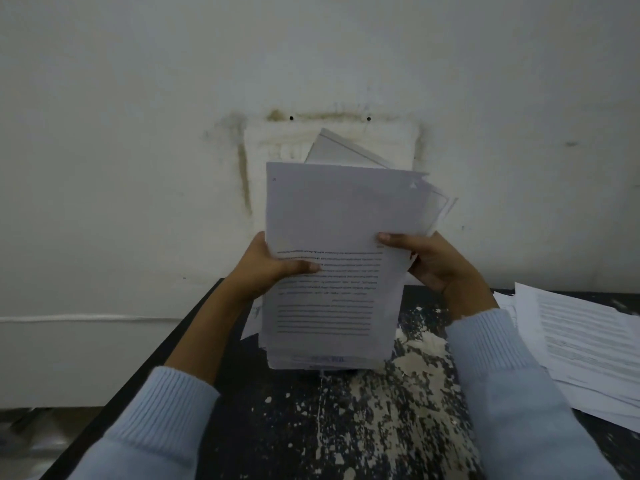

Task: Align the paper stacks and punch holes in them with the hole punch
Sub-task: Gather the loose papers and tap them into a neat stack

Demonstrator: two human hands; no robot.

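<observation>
- My left hand [273, 268] grips the left edge of the paper stack [332, 220], thumb curled across the front page and the other fingers hidden behind it.
- My right hand [436, 261] pinches the right edge, thumb on the front and fingers curled behind.
- I hold one stack upright, with its lower edge down at the table [311, 427]. Several sheets jut out askew at the top and top right.
- A second, loose pile of papers [581, 348] lies spread on the table to my right, well apart.
- The stack hides the table behind it; a stained wall [138, 168] stands beyond.
</observation>
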